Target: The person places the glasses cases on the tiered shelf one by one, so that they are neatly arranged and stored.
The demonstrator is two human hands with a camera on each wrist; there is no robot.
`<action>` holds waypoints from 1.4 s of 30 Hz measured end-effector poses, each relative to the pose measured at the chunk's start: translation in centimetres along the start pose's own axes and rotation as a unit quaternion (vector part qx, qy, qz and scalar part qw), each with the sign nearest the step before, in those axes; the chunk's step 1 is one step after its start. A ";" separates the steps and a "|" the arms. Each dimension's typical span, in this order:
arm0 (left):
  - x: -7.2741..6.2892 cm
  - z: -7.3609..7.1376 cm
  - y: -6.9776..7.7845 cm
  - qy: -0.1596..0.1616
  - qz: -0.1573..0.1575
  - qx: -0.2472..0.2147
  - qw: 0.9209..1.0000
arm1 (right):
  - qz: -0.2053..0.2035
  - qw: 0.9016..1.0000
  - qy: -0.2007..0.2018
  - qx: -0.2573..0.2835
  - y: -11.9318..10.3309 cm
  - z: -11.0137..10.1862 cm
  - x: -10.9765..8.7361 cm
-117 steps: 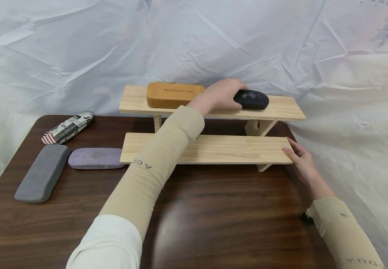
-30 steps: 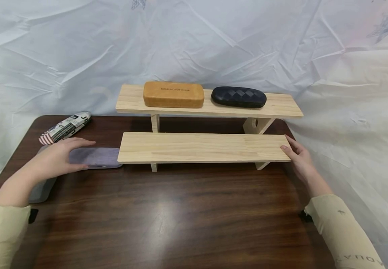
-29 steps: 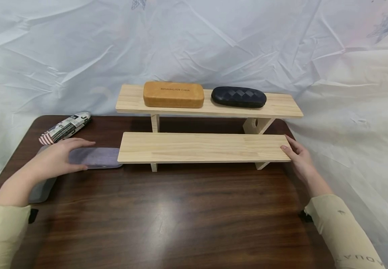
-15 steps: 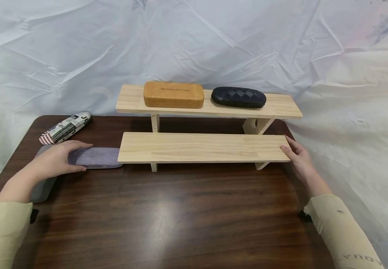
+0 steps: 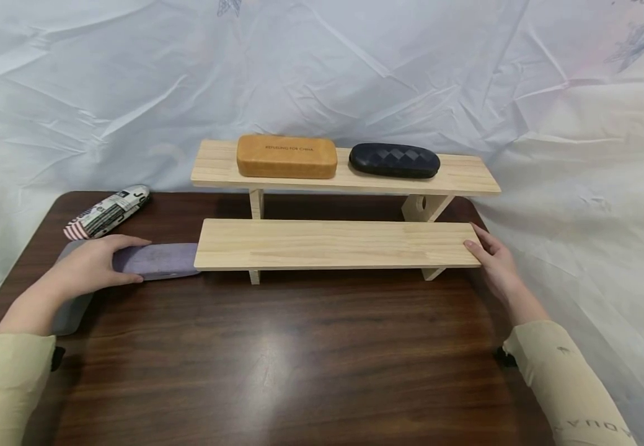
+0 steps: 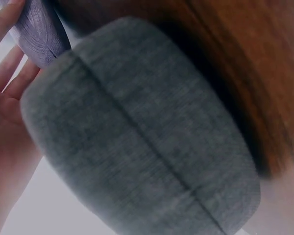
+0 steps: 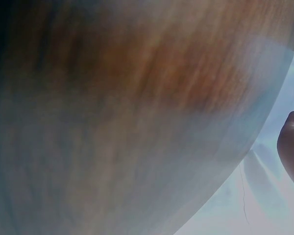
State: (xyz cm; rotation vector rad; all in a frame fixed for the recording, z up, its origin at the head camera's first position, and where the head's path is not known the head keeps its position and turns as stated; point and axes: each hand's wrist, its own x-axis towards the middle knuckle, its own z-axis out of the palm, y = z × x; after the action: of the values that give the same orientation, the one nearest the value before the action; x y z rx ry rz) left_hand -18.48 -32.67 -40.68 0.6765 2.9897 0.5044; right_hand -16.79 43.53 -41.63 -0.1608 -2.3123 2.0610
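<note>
My left hand point(image 5: 90, 265) grips the left end of a purple glasses case point(image 5: 162, 260), thumb on the near side and fingers on the far side. The case's right end meets the lower board's left end in the head view. In the left wrist view, fingers point(image 6: 10, 71) lie against the purple case point(image 6: 39, 32). At the right end of a two-tier wooden shelf point(image 5: 333, 244), my right hand point(image 5: 497, 263) holds the lower board, its thumb on top. On the upper board, a tan glasses case point(image 5: 287, 158) sits left of a black glasses case point(image 5: 394, 161).
A grey glasses case point(image 5: 70, 316) lies partly hidden under my left hand and fills much of the left wrist view. Behind it is a newsprint-patterned case point(image 5: 111, 210). A white sheet point(image 5: 322, 74) hangs behind the dark wooden table point(image 5: 299, 359).
My left hand has left the black case on the upper board, moved to the lower left and closed on the purple case. The right hand stays on the shelf.
</note>
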 end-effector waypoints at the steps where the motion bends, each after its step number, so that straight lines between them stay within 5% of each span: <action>1: 0.0 -0.1 0.0 -0.001 -0.002 0.002 1.000 | -0.001 1.000 0.000 0.000 0.0 0.0 0.0; 12: -1.2 -0.4 -0.5 0.039 0.012 0.030 0.999 | 0.001 1.000 -0.001 -0.001 -0.1 0.1 0.0; 20: -2.9 -1.5 -1.0 0.027 -0.029 0.031 0.999 | -0.001 1.000 -0.009 -0.004 0.0 0.1 0.0; 25: -3.6 -2.4 -0.7 0.053 -0.039 0.025 0.998 | -0.005 1.000 -0.011 0.005 0.0 0.1 0.0; 35: -3.9 -4.7 1.2 0.140 -0.001 0.001 0.990 | -0.010 1.000 -0.013 0.006 0.0 0.0 -0.1; 42: -2.5 -5.9 3.6 0.146 0.012 -0.003 0.989 | -0.005 1.000 -0.011 0.004 -0.1 0.0 -0.1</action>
State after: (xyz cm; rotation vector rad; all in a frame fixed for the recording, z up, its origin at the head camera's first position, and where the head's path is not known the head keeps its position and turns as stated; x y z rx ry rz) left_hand -15.36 -32.46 -34.06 0.6926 3.2516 0.6700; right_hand -16.71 43.53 -41.53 -0.1268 -2.3120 2.0761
